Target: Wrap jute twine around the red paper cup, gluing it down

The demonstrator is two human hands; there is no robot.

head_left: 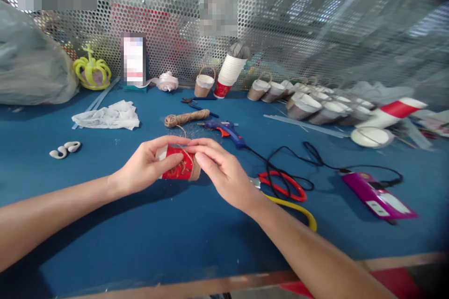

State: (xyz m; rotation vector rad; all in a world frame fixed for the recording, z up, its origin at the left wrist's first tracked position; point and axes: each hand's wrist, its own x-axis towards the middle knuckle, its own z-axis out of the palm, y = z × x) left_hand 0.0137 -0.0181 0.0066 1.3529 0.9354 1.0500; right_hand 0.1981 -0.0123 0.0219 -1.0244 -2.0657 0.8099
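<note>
A red paper cup [175, 164] with gold print lies on its side between my hands, just above the blue table. Twine is wound round its right end, and a strand runs over the red part. My left hand [150, 161] is closed round the cup's left part, thumb across the front. At the twine-wrapped end, my right hand [219, 168] has its fingers bent over the cup and the strand. Behind the cup lies a ball of twine [185, 117], with a strand leading toward my hands. The blue glue gun [224, 129] rests to its right.
Scissors [284, 187] with red and yellow handles lie by my right forearm. A black cord runs to a purple power strip [379, 196]. Several twine-covered cups [305, 105] and stacked white cups [229, 72] stand along the mesh. Pliers [191, 101] and white cloth [108, 116] lie behind.
</note>
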